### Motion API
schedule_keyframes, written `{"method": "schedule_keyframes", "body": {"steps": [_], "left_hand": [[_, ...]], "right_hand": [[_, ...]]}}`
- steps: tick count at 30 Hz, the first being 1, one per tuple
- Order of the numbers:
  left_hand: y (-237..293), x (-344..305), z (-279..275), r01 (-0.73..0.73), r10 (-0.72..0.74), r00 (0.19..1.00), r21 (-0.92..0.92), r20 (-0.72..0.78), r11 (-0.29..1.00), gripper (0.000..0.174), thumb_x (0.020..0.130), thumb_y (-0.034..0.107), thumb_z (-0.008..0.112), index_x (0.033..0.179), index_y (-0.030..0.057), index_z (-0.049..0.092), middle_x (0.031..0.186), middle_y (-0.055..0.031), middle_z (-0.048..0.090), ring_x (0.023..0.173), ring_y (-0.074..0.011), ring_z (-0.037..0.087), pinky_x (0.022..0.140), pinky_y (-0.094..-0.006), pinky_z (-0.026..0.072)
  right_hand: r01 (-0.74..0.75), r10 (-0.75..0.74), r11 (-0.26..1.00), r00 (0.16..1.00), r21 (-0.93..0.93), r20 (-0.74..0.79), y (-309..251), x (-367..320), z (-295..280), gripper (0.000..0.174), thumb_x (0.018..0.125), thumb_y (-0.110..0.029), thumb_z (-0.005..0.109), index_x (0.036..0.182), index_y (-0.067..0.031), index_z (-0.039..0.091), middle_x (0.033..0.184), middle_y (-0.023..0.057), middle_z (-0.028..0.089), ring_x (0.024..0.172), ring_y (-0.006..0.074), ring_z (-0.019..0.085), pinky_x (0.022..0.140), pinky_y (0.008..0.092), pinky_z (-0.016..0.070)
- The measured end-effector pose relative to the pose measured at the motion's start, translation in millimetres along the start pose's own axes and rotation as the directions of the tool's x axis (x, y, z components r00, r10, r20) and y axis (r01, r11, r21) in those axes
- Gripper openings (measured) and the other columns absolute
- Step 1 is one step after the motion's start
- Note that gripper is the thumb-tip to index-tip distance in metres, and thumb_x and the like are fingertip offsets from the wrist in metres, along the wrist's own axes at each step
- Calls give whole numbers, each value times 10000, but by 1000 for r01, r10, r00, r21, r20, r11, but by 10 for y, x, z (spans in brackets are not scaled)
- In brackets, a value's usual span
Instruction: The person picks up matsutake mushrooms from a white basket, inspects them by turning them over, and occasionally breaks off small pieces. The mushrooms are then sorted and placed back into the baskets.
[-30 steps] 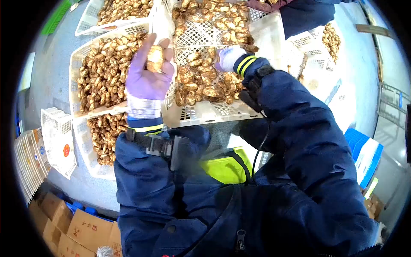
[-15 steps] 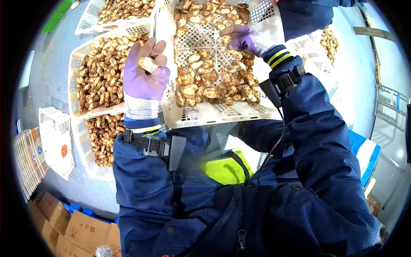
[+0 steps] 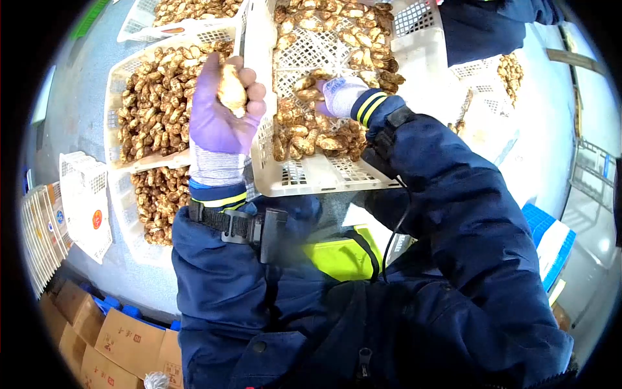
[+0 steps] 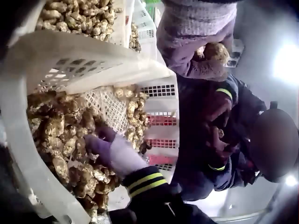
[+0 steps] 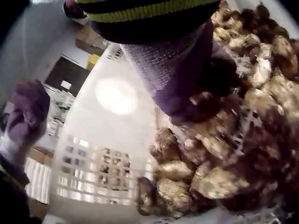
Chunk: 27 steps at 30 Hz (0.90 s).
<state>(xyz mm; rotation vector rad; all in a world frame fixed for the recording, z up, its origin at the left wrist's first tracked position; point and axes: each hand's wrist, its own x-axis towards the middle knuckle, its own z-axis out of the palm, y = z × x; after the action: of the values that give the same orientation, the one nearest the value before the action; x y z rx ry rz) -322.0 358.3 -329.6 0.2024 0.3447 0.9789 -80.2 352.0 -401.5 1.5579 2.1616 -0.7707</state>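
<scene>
My gloved left hand is palm up beside the middle crate, its fingers curled round a stubby, pale-brown mushroom. In the left wrist view a rounded end of the mushroom shows between the fingers of that hand. My gloved right hand reaches down into the white plastic crate, fingers among brown-and-cream mushrooms. Its fingertips are hidden in the right wrist view, where the hand overlaps the pile, and I cannot tell whether it grips a piece.
More crates of mushrooms stand on the left, and another at the right. Another person's dark sleeve is beyond the middle crate. Cardboard boxes lie at lower left, stacked white crates above them.
My right hand rose toward the crate's right side with a mushroom at its fingers, then came back down leftward into the pile. The mushroom in my left hand has turned more upright.
</scene>
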Motion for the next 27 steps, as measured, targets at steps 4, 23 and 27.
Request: {"method": "schedule_keyframes", "body": {"steps": [4, 23, 27], "left_hand": [[38, -45, 218, -92, 83, 994, -137, -70, 986, 453, 940, 346, 510, 1194, -29, 493, 1122, -230, 576, 984, -327, 616, 762, -402, 582], [146, -247, 309, -164, 173, 985, 231, -18, 959, 217, 900, 67, 543, 1113, 46, 574, 1297, -207, 493, 1022, -286, 612, 842, -359, 559], [-25, -199, 337, 101, 12, 984, 620, -175, 778, 304, 918, 212, 563, 1191, 80, 565, 1099, -117, 584, 876, -188, 631, 706, -290, 544]], "right_hand": [[62, -65, 957, 998, 285, -1, 247, 164, 4, 438, 881, -310, 536, 1235, -51, 550, 1023, 169, 668, 900, 295, 654, 789, 378, 517], [25, -86, 128, 996, 991, -14, 314, -941, -637, 284, 960, -241, 442, 1073, -15, 574, 986, 171, 655, 763, 220, 662, 578, 278, 531], [412, -146, 287, 911, 865, -385, 180, -883, -858, 401, 897, -304, 555, 1168, -9, 576, 929, 138, 664, 778, 194, 654, 650, 257, 510]]}}
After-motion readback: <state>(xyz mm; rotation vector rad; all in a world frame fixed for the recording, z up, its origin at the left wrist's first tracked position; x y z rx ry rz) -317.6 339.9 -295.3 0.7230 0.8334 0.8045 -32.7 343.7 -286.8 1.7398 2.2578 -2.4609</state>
